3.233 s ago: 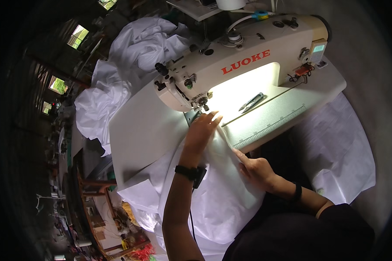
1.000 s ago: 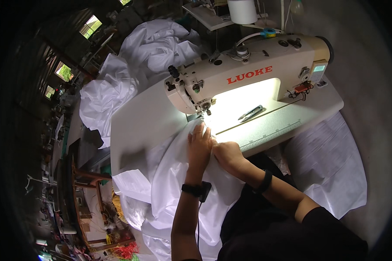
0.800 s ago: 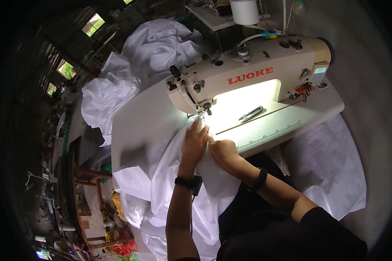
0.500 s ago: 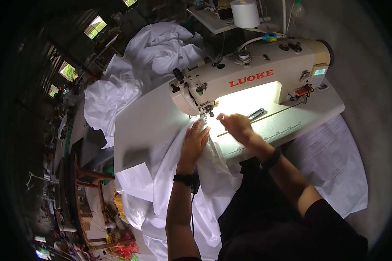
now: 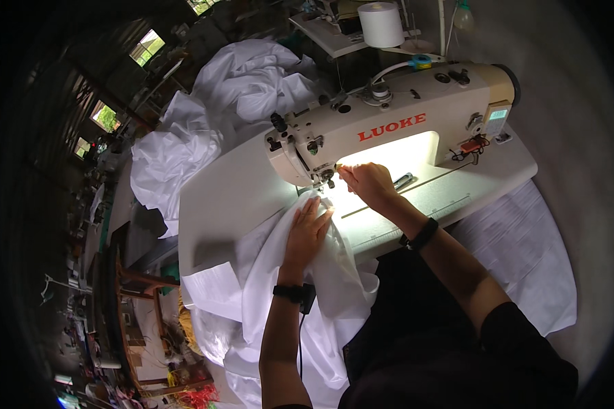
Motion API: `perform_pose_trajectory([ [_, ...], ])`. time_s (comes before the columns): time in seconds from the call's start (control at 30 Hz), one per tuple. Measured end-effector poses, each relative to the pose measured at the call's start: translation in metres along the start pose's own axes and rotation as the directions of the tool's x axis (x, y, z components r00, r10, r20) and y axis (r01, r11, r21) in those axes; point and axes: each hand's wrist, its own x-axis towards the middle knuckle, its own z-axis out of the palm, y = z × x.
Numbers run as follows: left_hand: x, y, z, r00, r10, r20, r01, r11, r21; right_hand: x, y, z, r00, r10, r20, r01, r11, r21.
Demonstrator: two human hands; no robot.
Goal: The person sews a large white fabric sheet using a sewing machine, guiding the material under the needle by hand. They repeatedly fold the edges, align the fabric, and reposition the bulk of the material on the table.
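White fabric (image 5: 269, 286) runs from the needle area (image 5: 320, 187) of a sewing machine (image 5: 450, 95) down over the table's front edge. My left hand (image 5: 307, 235) lies on this cloth just in front of the needle, fingers stretched out and pressing it flat. Beside the machine's head, my right hand (image 5: 370, 185) is raised above the lit bed, its fingers closed in a pinch. Its fingertips reach the back side of the head; what they grip there is hidden. A small cutter (image 5: 404, 181) lies on the bed behind the right hand.
Heaped white cloth (image 5: 242, 85) rises at the far left of the machine table (image 5: 218, 187). More white cloth (image 5: 525, 252) hangs at the right. A thread cone (image 5: 380, 26) stands behind the machine. A wooden frame (image 5: 140, 293) stands on the left.
My right hand has moved up and slightly left, closer to the machine's head. My left hand stays on the cloth, shifted slightly away from the needle.
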Motion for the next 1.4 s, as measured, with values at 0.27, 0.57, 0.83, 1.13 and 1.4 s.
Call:
perform_pose_trajectory([
  [0.27,0.003,-0.008,-0.003,0.999,0.051,0.015,-0.05,0.998,-0.041,-0.054,-0.008,0.03,0.966,-0.187,0.177,0.225,0.947,-0.228],
  [0.57,-0.004,0.039,-0.046,0.988,-0.129,-0.089,0.105,0.966,-0.234,-0.096,-0.001,-0.004,0.968,-0.181,0.174,0.171,0.983,0.069],
  [0.83,-0.302,0.056,0.019,0.664,-0.689,0.291,0.732,0.518,-0.443,-0.215,-0.004,-0.013,0.817,-0.199,0.541,0.087,0.97,0.226],
  [1.13,-0.263,0.132,0.037,0.604,-0.789,-0.113,0.593,0.539,-0.598,-0.274,-0.029,-0.022,0.676,0.056,0.735,-0.57,0.672,0.473],
  [1.4,-0.24,0.141,0.043,0.665,-0.678,-0.312,0.615,0.735,-0.286,-0.263,-0.051,-0.032,0.802,0.003,0.597,-0.284,0.882,0.377],
])
